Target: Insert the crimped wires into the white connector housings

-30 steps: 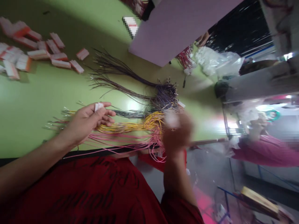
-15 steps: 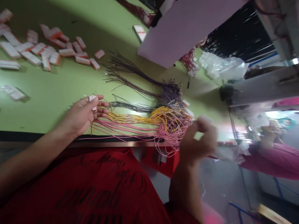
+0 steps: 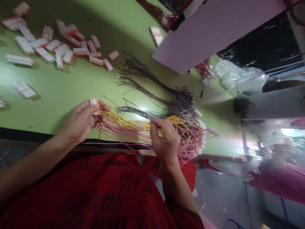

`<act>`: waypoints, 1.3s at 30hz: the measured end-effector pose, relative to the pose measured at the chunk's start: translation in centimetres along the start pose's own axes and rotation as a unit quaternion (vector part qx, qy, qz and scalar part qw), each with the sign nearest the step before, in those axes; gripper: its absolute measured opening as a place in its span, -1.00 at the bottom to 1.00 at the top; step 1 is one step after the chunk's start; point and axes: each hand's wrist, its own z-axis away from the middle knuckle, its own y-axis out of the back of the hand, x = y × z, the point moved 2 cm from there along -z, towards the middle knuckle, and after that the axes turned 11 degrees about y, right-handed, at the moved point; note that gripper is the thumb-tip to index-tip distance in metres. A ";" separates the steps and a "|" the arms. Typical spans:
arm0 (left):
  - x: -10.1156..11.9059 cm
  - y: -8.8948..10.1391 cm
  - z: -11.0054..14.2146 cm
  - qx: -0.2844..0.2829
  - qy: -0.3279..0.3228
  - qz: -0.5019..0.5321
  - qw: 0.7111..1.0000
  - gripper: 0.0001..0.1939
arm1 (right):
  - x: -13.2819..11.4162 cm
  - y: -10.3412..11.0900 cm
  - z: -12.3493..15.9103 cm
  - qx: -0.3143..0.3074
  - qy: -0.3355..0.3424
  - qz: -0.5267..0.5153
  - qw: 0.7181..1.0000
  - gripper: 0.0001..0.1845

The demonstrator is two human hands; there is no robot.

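Between its thumb and fingers, my left hand [image 3: 78,124] grips a small white and orange connector [image 3: 94,102] over the green table. Yellow wires [image 3: 126,122] spread rightward from just beside those fingers, with pink wires [image 3: 128,135] along the near side. My right hand [image 3: 166,140] is above the wires with thumb and forefinger brought together; whatever is in that pinch is too small to make out. Grey wires [image 3: 134,110] lie beyond the yellow ones. Farther off is a bunch of dark purple wires [image 3: 150,76]. Several white connectors [image 3: 201,124] stick out at the bundle's right end.
Many loose white and orange connectors [image 3: 45,54] are scattered at the table's [image 3: 57,84] far left. A pale purple panel [image 3: 202,35] overhangs the back. Clear plastic bags [image 3: 240,74] sit at the right. Below the dark table edge [image 3: 26,135] is a red stool [image 3: 189,175].
My right hand has come left from the right end of the wires to their middle. My left hand still holds the connector, with more of its orange side showing. The view has shifted slightly.
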 end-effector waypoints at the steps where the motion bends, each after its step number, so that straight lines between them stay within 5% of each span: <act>1: 0.0 0.0 0.1 0.005 -0.004 0.000 1.000 -0.86 | -0.5 -0.2 0.2 -0.022 0.005 -0.009 1.000 -0.84; 7: -0.4 0.2 0.1 0.002 0.007 0.001 1.000 -0.87 | -2.5 -3.1 4.0 -0.195 0.024 0.001 0.981 -0.87; 18: 0.4 0.5 -0.1 -0.004 -0.034 0.018 0.999 -0.85 | -3.2 -3.8 5.5 -0.202 0.048 0.049 0.977 -0.83; 22: 1.1 1.3 -0.4 -0.004 -0.054 0.020 0.998 -0.81 | -2.6 -1.4 5.8 -0.179 -0.014 -0.078 0.981 -0.79; 27: 1.6 1.4 -0.1 -0.006 -0.055 0.021 0.998 -0.80 | -1.2 4.7 4.6 -0.346 -0.095 -0.133 0.924 -0.78; 31: 0.0 -0.1 0.4 -0.084 -0.001 0.024 0.996 -0.70 | -4.3 6.9 0.8 -0.267 -0.036 -0.294 0.917 -0.89; 35: -2.1 -1.2 0.7 -0.165 0.053 -0.010 0.985 -0.79 | -8.2 3.0 -1.9 -0.258 0.012 -0.499 0.827 -0.88; 39: -2.8 -0.9 0.6 -0.175 0.063 -0.034 0.982 -0.80 | -5.9 -1.3 -1.6 -0.106 -0.168 -0.348 0.916 -0.85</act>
